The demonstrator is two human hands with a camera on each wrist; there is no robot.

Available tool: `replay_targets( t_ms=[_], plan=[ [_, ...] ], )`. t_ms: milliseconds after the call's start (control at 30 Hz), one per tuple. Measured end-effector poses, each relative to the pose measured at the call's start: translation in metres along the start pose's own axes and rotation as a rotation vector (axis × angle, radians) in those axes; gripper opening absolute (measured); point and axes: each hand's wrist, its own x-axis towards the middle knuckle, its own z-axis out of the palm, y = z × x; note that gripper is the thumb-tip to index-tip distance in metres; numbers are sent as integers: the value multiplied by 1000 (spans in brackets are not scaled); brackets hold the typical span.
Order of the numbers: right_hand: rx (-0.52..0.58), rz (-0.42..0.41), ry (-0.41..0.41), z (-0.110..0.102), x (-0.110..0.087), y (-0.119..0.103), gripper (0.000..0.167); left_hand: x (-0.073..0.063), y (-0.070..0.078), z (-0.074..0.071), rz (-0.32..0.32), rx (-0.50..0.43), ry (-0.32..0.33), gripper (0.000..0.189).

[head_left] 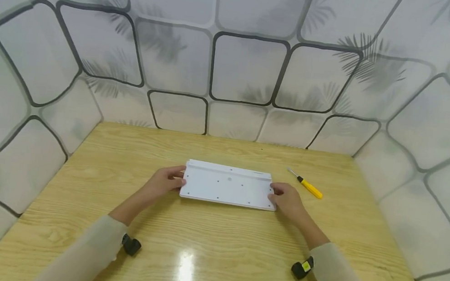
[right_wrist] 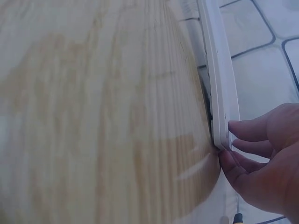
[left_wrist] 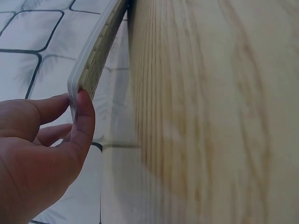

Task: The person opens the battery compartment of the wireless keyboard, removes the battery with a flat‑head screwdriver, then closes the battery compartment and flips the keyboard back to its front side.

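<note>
A white keyboard (head_left: 225, 191) is face down in the middle of the table, its back with several small screws turned up. My left hand (head_left: 163, 182) pinches its left end between thumb and fingers. At the opposite end, my right hand (head_left: 287, 201) grips the short edge the same way. In the left wrist view, keys show on the underside of the keyboard (left_wrist: 88, 53), and a gap separates it from the tabletop. The right wrist view has the keyboard's end (right_wrist: 223, 93) between the thumb and fingers, close over the wood.
A screwdriver (head_left: 311, 188) with a yellow handle lies on the wooden table (head_left: 214, 240), to the right of and beyond my right hand. Patterned fabric walls (head_left: 249, 69) enclose the table at the back and both sides. Black wrist cameras sit at both sleeves.
</note>
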Motion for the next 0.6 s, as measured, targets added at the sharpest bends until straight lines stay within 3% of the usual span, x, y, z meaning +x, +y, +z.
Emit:
replay_targets(
  t_ms=[433, 600],
  plan=[
    [8, 36, -4, -12, 5, 16, 45, 14, 7, 14, 0, 53, -11, 56],
    [19, 43, 0, -11, 6, 18, 44, 17, 4, 15, -2, 31, -29, 55]
  ],
)
